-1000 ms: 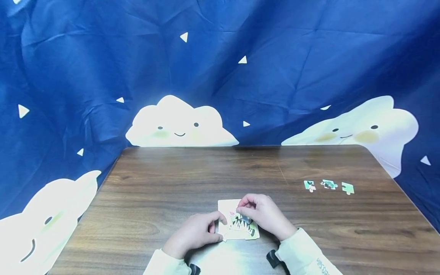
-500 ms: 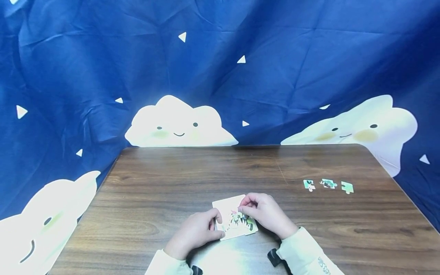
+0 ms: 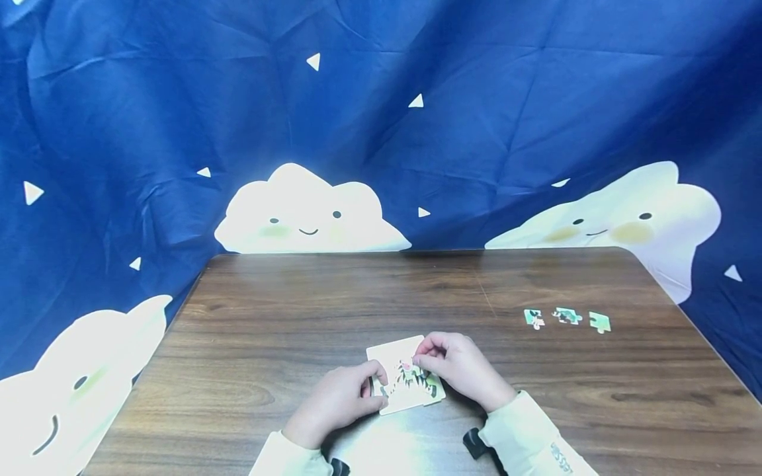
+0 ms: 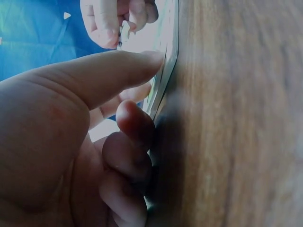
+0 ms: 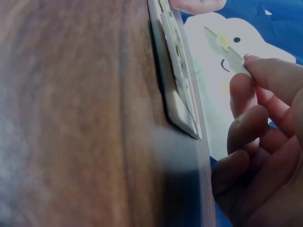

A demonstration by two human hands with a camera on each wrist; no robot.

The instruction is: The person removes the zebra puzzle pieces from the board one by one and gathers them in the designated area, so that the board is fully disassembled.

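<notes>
Since a second ago, the puzzle board (image 3: 400, 380) has turned slightly, its far corner now swung toward frame left. Low in the frame's centre, the left hand (image 3: 338, 401) grips the board's left edge, thumb on top, while the right hand (image 3: 458, 367) pinches a puzzle piece (image 5: 226, 51) just above it. Farther right on the wooden table (image 3: 297, 311) lie three loose puzzle pieces (image 3: 567, 318), and a blue cloud-print backdrop (image 3: 309, 211) hangs behind.

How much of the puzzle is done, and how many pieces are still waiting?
Some picture pieces already sit in the white square puzzle board, which the left hand steadies at its edge. The right hand pinches one small puzzle piece just above the board, not yet pressed in. Three loose green puzzle pieces still wait on the brown wooden table.
</notes>
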